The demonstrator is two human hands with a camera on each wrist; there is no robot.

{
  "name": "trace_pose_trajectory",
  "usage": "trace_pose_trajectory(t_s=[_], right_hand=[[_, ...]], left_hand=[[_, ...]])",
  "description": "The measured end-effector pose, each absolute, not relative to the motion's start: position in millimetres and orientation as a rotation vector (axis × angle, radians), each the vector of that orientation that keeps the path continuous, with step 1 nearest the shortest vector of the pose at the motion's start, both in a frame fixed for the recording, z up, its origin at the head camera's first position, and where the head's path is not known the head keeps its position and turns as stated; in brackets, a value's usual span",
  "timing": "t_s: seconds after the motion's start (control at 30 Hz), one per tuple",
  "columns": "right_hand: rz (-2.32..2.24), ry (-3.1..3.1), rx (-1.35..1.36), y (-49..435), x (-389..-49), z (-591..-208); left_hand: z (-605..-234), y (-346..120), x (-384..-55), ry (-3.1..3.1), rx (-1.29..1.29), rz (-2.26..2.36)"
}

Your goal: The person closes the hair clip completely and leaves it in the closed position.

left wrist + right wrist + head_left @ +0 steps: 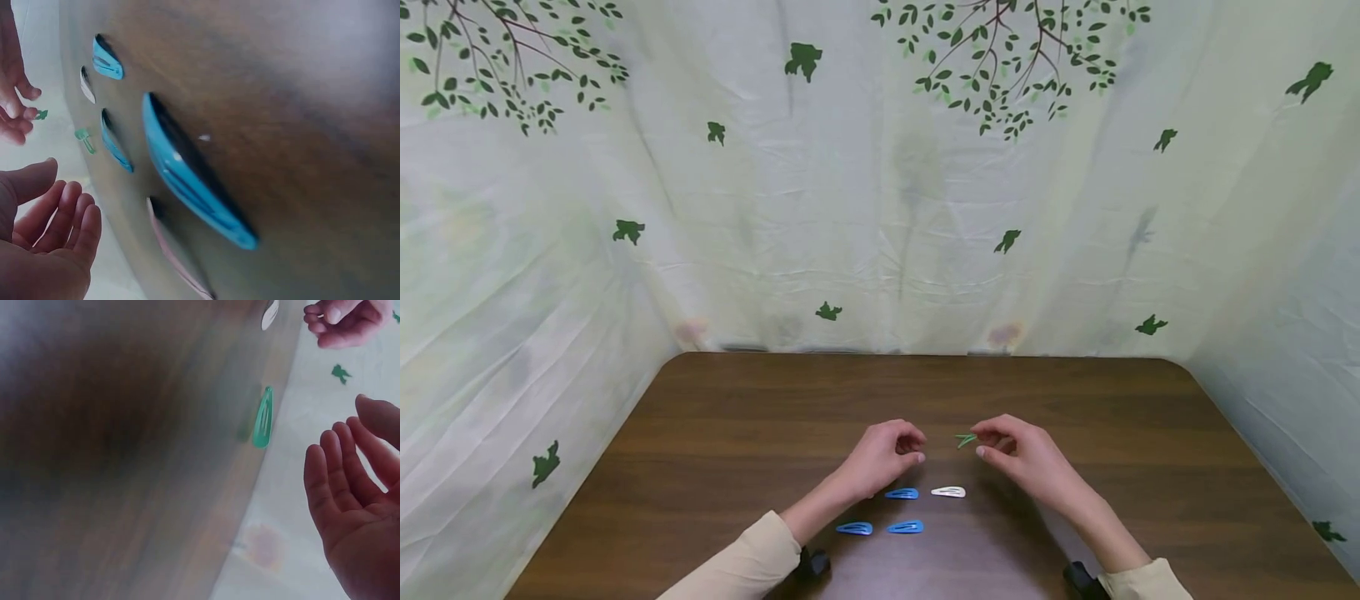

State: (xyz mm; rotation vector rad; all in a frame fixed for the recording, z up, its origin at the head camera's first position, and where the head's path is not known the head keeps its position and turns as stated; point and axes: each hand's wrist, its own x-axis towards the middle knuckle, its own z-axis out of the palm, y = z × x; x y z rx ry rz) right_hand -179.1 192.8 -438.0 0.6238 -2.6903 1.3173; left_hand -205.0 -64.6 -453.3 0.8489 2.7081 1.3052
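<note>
A green snap hair clip (966, 439) lies near the fingertips of the right hand (1026, 454), its two prongs spread in a V in the head view. In the right wrist view the green clip (264, 419) appears apart from that hand (356, 494), whose thumb and fingers hold nothing. The left hand (887, 454) hovers with loosely bent fingers, behind a blue hair clip (902, 493). From the left wrist, this hand (56, 231) shows nothing between thumb and fingers. A white clip (948, 492) lies just right of the blue one.
Two more blue clips (854, 528) (906, 527) form a nearer row on the brown wooden table (737, 433). A pinkish clip (175, 256) shows in the left wrist view. Pale curtains (850, 192) printed with leaves and birds surround the table's back and sides.
</note>
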Motion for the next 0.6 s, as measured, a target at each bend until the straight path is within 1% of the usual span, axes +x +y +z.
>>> trace_pose_trajectory(t_s=[0.27, 0.6], right_hand=[[1.254, -2.735, 0.628, 192, -197, -439], [1.166, -2.784, 0.641, 196, -212, -449]], left_hand=[[-450, -55, -214, 2.655, 0.810, 1.272], [-455, -47, -225, 2.609, 0.791, 1.267]])
